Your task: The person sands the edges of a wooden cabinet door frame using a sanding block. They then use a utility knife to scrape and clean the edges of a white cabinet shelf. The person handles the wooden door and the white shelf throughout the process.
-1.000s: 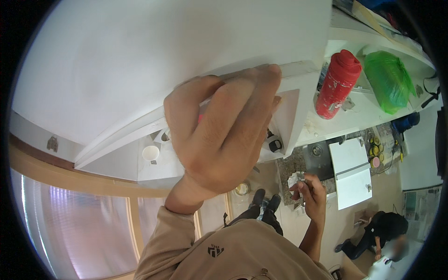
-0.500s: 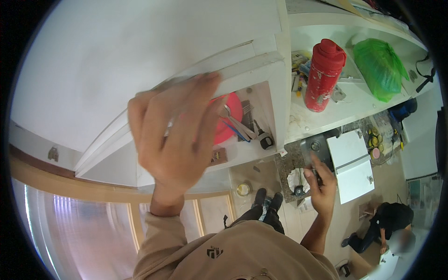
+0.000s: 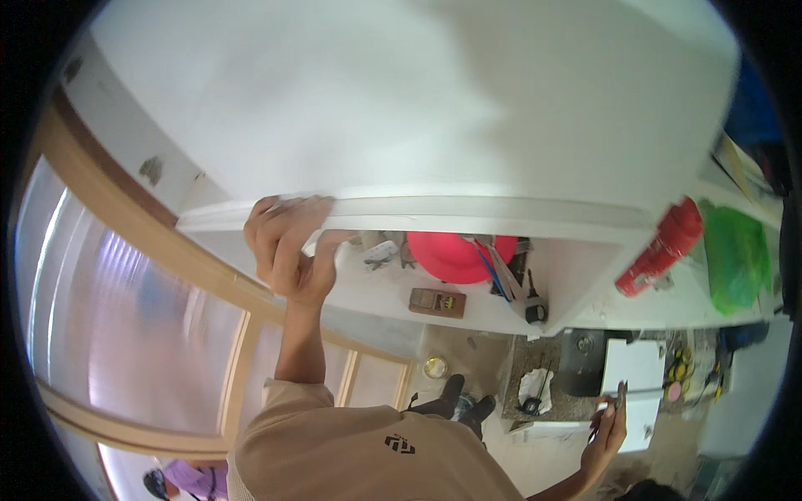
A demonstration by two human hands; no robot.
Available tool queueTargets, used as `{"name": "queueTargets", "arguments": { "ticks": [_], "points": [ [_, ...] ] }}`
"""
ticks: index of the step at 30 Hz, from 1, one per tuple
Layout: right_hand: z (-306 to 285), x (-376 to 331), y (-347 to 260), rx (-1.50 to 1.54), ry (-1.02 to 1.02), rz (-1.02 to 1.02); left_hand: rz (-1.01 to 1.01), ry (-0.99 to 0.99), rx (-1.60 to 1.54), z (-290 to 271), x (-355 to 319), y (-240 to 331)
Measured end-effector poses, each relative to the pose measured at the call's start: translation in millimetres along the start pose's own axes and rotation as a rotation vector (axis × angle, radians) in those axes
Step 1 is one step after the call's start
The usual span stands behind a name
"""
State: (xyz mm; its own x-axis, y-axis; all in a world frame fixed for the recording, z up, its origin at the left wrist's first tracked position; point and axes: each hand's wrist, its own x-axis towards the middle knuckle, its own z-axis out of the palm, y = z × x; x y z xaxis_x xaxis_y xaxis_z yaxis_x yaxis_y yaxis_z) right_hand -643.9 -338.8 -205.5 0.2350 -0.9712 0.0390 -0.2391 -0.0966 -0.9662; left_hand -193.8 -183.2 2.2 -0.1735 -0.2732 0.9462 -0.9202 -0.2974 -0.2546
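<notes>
My left hand [image 3: 292, 249] has its fingers curled over the edge of a long white cabinet panel [image 3: 418, 203], thumb below it. Inside the cabinet beneath the panel sit a bright pink-red round dish [image 3: 441, 253], slim metal and blue utensils [image 3: 499, 267] and a small brown block-like thing [image 3: 437, 303]. Low on the right, my right hand [image 3: 608, 434] is closed around a slim dark metal tool [image 3: 620, 394]; its exact kind cannot be made out. That hand is held up in front of the white board.
A red bottle [image 3: 662, 246] and a green plastic bag [image 3: 737, 255] stand in the right compartment. Below are a dark sink [image 3: 580, 367], a stone counter [image 3: 522, 367] and a white board [image 3: 632, 367]. Another person [image 3: 196, 478] shows at lower left, beyond the wood-framed window [image 3: 230, 376].
My view has swung toward the panel, which now fills the top. My left hand has gone from a blurred reach to curling over its edge. My right hand appears lower and farther right.
</notes>
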Motion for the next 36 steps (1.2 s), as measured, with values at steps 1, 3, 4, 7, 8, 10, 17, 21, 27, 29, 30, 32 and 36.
{"name": "queueTargets", "arguments": {
  "ticks": [1, 3, 4, 7, 8, 10, 17, 21, 27, 29, 30, 32, 36],
  "points": [
    [2, 0, 4, 0.008, -0.003, -0.003, -0.019, -0.005, -0.045, -2, -2, -3],
    [9, 2, 11, 0.020, -0.001, -0.003, -0.032, 0.027, -0.018, 2, -3, -1],
    [10, 3, 14, -0.013, -0.008, 0.031, -0.047, 0.021, -0.029, 2, -5, 0],
    [13, 16, 25, -0.007, -0.105, 0.017, -0.062, 0.008, -0.040, 0, -6, 2],
    [25, 14, 13, 0.017, -0.062, 0.000, -0.058, 0.018, -0.067, 4, -4, 0],
    [33, 20, 15, 0.036, -0.112, 0.031, -0.029, 0.008, -0.077, 2, -1, -5],
    [47, 33, 16, -0.101, -0.160, -0.086, -0.102, 0.087, -0.172, 4, 1, -4],
    [35, 18, 0, -0.152, -0.127, -0.052, -0.116, 0.077, -0.219, -1, 0, -4],
    [28, -3, -41, -0.073, -0.156, -0.052, -0.011, -0.010, -0.196, -16, -7, -28],
    [33, -5, -62, -0.038, -0.130, -0.046, -0.038, -0.074, -0.032, -32, -4, -36],
    [31, -1, -68, -0.087, -0.155, -0.105, -0.076, -0.060, 0.035, -33, -12, -42],
    [34, -2, -89, -0.204, -0.163, -0.190, -0.110, -0.015, 0.027, -35, -26, -55],
    [54, -16, -142, -0.325, -0.102, -0.271, -0.143, 0.065, -0.046, -31, -34, -72]
  ]
}}
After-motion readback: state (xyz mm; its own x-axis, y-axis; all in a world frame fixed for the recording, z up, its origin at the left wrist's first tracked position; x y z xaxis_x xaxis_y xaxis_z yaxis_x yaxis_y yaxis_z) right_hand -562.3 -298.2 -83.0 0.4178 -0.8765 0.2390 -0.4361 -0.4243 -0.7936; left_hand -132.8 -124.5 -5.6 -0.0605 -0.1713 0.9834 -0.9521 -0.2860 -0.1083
